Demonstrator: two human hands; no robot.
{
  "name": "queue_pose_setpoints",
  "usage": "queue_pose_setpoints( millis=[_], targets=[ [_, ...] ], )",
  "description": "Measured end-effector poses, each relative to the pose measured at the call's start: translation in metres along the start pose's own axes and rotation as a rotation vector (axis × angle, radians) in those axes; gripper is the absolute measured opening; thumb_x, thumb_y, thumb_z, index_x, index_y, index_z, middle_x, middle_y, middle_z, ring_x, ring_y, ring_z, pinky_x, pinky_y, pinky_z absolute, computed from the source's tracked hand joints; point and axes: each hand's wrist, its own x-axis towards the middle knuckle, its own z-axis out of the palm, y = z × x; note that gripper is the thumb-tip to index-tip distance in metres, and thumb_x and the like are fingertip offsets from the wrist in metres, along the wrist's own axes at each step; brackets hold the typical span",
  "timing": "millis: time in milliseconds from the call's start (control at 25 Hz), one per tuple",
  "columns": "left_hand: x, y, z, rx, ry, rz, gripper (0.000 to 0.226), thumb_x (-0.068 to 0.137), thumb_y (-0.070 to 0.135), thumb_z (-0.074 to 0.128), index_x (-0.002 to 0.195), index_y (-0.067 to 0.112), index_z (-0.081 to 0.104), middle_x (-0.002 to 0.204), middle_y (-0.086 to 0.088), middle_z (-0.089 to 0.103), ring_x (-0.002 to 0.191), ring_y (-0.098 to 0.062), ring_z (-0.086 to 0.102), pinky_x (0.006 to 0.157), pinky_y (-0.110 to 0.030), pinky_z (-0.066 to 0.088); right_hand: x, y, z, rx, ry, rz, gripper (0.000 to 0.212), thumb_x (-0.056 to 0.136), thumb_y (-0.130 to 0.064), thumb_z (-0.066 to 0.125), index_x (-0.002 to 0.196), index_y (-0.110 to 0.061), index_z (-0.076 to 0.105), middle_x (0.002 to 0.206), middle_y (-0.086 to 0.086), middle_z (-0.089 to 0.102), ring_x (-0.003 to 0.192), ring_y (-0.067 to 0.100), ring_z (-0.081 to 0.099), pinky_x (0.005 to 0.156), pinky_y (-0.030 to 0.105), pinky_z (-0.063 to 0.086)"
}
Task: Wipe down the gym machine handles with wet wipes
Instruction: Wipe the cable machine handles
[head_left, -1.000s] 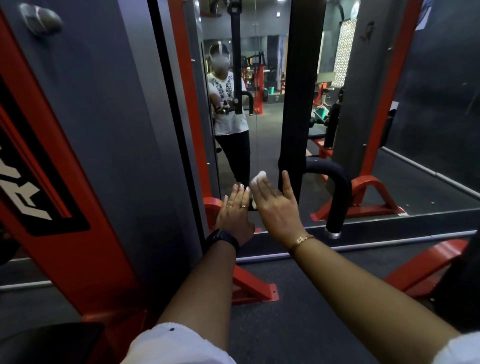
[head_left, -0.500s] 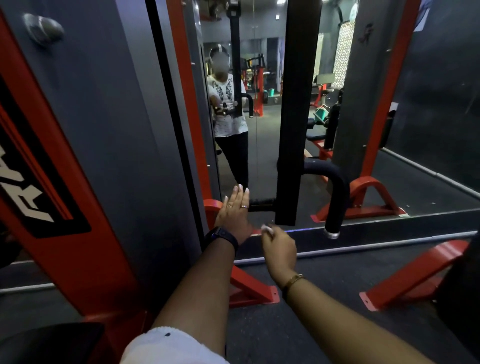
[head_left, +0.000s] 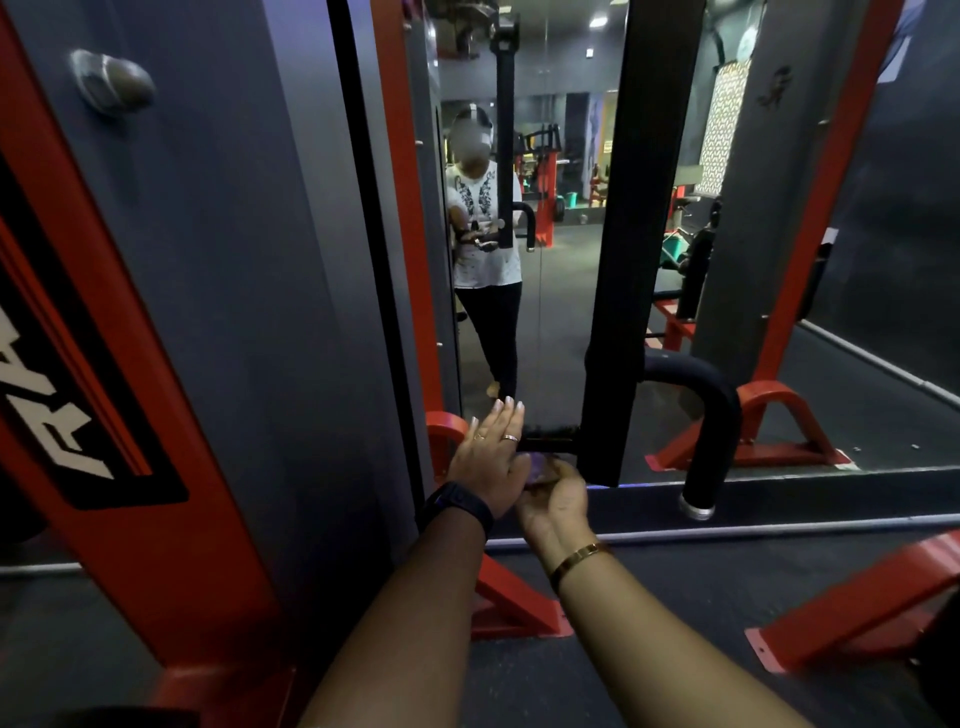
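I am resting my left hand (head_left: 488, 460), fingers straight, over the end of the short black bar (head_left: 550, 439) beside the upright black post (head_left: 623, 312), while my right hand (head_left: 558, 501), just beneath it, is gripping a wet wipe (head_left: 540, 467) under that bar, left of the curved padded handle (head_left: 711, 415).

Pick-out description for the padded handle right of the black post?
Start at the wide black upright post in the middle of the view. Low on its right side the padded handle juts out, then bends straight down. Unlike the short straight bar on the post's left, it is thick, curved and ends in a silver cap.
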Motion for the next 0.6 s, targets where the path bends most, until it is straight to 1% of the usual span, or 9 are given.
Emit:
queue_pose_setpoints(
  millis=[80,120,240,280,320,440,480,560,600],
  targets=[
    [0.001,-0.001,0.002,-0.023,0.015,-0.001,0.089,0.069,0.043,0.005,0.152,0.014,0.015,0.160,-0.002,0.011,0.148,-0.015,0.003,0.118,-0.033,-0.003,0.005,0.007,0.004,-0.018,-0.032,0.024,0.029,0.096,-0.008,0.033,0.080,-0.008,0.057,0.060,0.009,0.066,0.049,0.018,0.064,0.054,0.022,0.052],
    [0.001,-0.001,0.003,-0.038,0.023,-0.001,0.088,0.070,0.043,0.006,0.152,0.014,0.017,0.160,-0.002,0.012,0.148,-0.014,0.004,0.118,-0.034,-0.001,0.008,0.010,0.005,-0.055,-0.041,0.045,0.030,0.097,-0.009,0.032,0.083,-0.008,0.059,0.066,0.010,0.067,0.053,0.018,0.066,0.056,0.024,0.053],
    [0.001,-0.003,0.005,-0.090,0.037,-0.012,0.085,0.073,0.043,0.009,0.152,0.015,0.017,0.159,0.000,0.013,0.148,-0.012,0.004,0.119,-0.034,-0.001,0.008,0.022,0.007,-0.227,-0.126,0.152,0.034,0.100,-0.023,0.031,0.097,-0.009,0.062,0.082,0.011,0.070,0.069,0.021,0.068,0.060,0.025,0.054],
    [0.000,-0.004,0.004,-0.105,0.035,-0.017,0.085,0.073,0.044,0.010,0.152,0.015,0.017,0.159,0.001,0.013,0.147,-0.011,0.004,0.119,-0.032,-0.003,0.008,0.024,0.008,-0.273,-0.132,0.178,0.034,0.100,-0.025,0.031,0.099,-0.010,0.061,0.081,0.011,0.071,0.071,0.021,0.067,0.062,0.026,0.054],
    [0.000,-0.004,0.004,-0.116,0.034,-0.016,0.085,0.072,0.043,0.010,0.152,0.015,0.017,0.159,0.001,0.013,0.147,-0.011,0.003,0.118,-0.030,-0.005,0.012,0.023,0.008,-0.302,-0.105,0.176,0.033,0.100,-0.024,0.032,0.097,-0.010,0.062,0.077,0.010,0.071,0.070,0.021,0.066,0.062,0.027,0.053],
    [0.002,-0.005,0.005,-0.131,0.041,-0.001,0.085,0.071,0.040,0.013,0.151,0.014,0.021,0.159,-0.001,0.015,0.147,-0.013,0.005,0.117,-0.028,-0.005,0.032,0.012,0.006,-0.319,0.016,0.040,0.023,0.094,-0.007,0.040,0.088,-0.010,0.062,0.060,0.007,0.066,0.055,0.017,0.061,0.054,0.022,0.050],
    [0.002,-0.005,0.005,-0.134,0.044,-0.003,0.085,0.071,0.039,0.013,0.151,0.014,0.022,0.159,-0.001,0.016,0.147,-0.013,0.005,0.117,-0.028,-0.004,0.035,0.009,0.004,-0.313,0.020,0.007,0.022,0.092,-0.004,0.041,0.089,-0.010,0.062,0.061,0.007,0.065,0.055,0.016,0.060,0.055,0.022,0.049],
    [0.002,-0.005,0.005,-0.143,0.057,0.003,0.083,0.072,0.039,0.013,0.151,0.014,0.022,0.159,0.000,0.015,0.146,-0.009,0.002,0.118,-0.029,-0.004,0.030,0.016,0.003,-0.276,-0.062,0.037,0.027,0.096,-0.008,0.037,0.096,-0.010,0.064,0.073,0.010,0.069,0.069,0.020,0.063,0.067,0.027,0.051],
    [0.001,-0.006,0.005,-0.148,0.060,0.010,0.083,0.073,0.039,0.013,0.151,0.014,0.021,0.159,0.001,0.015,0.145,-0.008,0.000,0.119,-0.030,-0.004,0.024,0.022,0.004,-0.251,-0.115,0.099,0.032,0.099,-0.013,0.033,0.098,-0.007,0.064,0.078,0.011,0.070,0.078,0.022,0.063,0.073,0.030,0.050]
  ],
)
